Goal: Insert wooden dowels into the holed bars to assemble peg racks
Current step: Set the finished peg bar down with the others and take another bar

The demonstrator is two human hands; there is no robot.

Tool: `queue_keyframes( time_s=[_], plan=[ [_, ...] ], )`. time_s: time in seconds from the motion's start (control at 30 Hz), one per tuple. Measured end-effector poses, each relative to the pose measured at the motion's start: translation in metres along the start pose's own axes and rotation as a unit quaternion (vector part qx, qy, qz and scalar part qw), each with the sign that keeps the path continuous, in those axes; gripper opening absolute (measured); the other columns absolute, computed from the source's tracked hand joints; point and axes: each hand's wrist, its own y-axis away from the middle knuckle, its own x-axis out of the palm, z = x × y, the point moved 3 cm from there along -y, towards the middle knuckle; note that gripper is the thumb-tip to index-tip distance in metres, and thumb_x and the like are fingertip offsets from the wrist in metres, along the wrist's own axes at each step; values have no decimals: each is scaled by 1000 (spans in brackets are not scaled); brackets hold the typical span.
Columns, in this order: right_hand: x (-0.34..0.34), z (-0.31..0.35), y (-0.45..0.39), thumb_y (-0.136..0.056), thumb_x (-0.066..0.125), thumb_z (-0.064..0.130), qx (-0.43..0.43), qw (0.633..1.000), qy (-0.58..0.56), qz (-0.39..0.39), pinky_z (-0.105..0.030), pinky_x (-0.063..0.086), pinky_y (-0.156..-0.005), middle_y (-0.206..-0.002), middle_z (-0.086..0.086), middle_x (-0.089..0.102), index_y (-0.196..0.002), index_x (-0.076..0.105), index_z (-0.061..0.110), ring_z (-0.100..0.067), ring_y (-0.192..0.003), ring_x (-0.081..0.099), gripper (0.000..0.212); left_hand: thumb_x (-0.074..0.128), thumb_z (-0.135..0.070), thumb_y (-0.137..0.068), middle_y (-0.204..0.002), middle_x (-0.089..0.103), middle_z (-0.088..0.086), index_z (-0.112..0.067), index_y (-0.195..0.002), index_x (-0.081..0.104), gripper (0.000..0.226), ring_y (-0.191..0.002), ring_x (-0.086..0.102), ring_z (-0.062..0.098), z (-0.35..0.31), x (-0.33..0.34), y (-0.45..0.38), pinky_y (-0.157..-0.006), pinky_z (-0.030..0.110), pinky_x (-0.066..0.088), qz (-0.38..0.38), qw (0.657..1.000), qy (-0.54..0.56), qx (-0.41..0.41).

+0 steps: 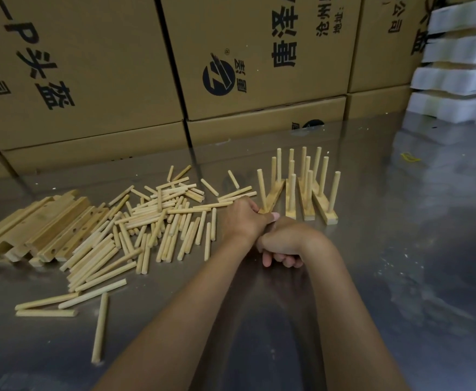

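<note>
Across the upper frame, large brown cardboard boxes (pixel 95 80) with black printed lettering stand stacked behind a shiny grey metal tabletop (pixel 400 277). White wrapped bundles (pixel 457 66) are piled at upper right. At left centre lie pale wooden holed bars (pixel 47 227), beside a loose heap of dozens of light wooden dowels (pixel 157 221). Right of centre stand four assembled peg racks (pixel 301 190), dowels upright. The left hand (pixel 244 218) grips the nearest rack's end; the right hand (pixel 286 241) is clenched just beside it.
</note>
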Motion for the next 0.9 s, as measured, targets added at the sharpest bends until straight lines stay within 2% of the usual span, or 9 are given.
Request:
queue_keyframes(
  time_s=[0.13, 0.2, 0.3, 0.4, 0.57, 0.67, 0.77, 0.83, 0.9],
  plan=[
    [-1, 2, 5, -92, 46, 5, -5, 1000, 1, 10, -6, 26, -34, -31, 6, 46, -71, 41, 20, -7, -21, 31, 26, 76, -16, -80, -77, 61, -1, -16, -91, 68, 13, -85, 58, 21, -1, -2, 5, -76, 29, 45, 49, 998, 17, 23],
    [1, 2, 5, -91, 48, 7, -5, 1000, 10, 14, -7, 26, -34, -31, 6, 46, -72, 47, 18, -7, -22, 31, 22, 69, -5, -82, -80, 60, 8, -10, -106, 71, 24, -84, 57, 23, 0, -5, 8, -77, 29, 44, 79, 995, 30, 46],
    [3, 4, 5, -91, 51, 10, -2, 1000, 29, 2, -7, 27, -34, -31, 5, 45, -71, 54, 14, -8, -23, 32, 20, 66, -3, -87, -72, 50, 4, -10, -114, 73, 28, -71, 48, 16, 1, -16, 19, -68, 25, 39, 130, 987, 38, 82],
    [6, 6, 4, -93, 50, 11, 11, 999, 36, -13, -6, 25, -32, -30, 5, 45, -68, 53, 12, -7, -20, 32, 25, 64, -12, -93, -65, 52, -5, -17, -110, 75, 21, -59, 47, 7, 8, -36, 28, -56, 15, 36, 122, 986, 19, 109],
    [15, 9, 0, -86, 50, 14, 13, 990, 117, -76, -13, 32, -37, -31, 5, 45, -48, 64, 11, -11, -32, 42, 40, 56, -16, -98, -79, 67, -7, -27, -101, 76, 23, -59, 57, 9, 41, -104, 43, -45, 13, 40, 31, 995, -4, 97],
    [29, 19, -4, -82, 52, 20, -27, 967, 183, -175, -24, 41, -54, -42, 5, 57, -54, 66, 13, -18, -55, 56, 32, 53, -11, -97, -98, 71, 0, -24, -105, 75, 27, -73, 60, 22, 76, -163, 48, -63, 29, 46, -120, 990, -33, 61],
    [55, 33, -7, -90, 48, 35, -110, 913, 228, -318, -30, 39, -62, -62, 1, 55, -64, 60, 13, -24, -69, 57, 36, 55, -5, -92, -121, 63, 17, -11, -119, 69, 31, -111, 55, 36, 123, -213, 56, -94, 42, 42, -268, 955, -129, 10],
    [72, 40, -12, -93, 44, 37, -150, 896, 234, -345, -32, 41, -64, -65, -1, 56, -67, 60, 13, -26, -70, 59, 39, 58, -6, -89, -130, 55, 22, -5, -126, 63, 37, -123, 45, 40, 152, -233, 65, -104, 49, 35, -332, 925, -176, -45],
    [80, 42, -18, -94, 42, 37, -162, 889, 245, -351, -32, 39, -63, -59, 2, 48, -63, 56, 14, -25, -67, 57, 40, 61, -8, -89, -132, 50, 25, -2, -127, 61, 39, -125, 41, 42, 170, -243, 69, -105, 52, 33, -355, 910, -200, -81]
  ],
)
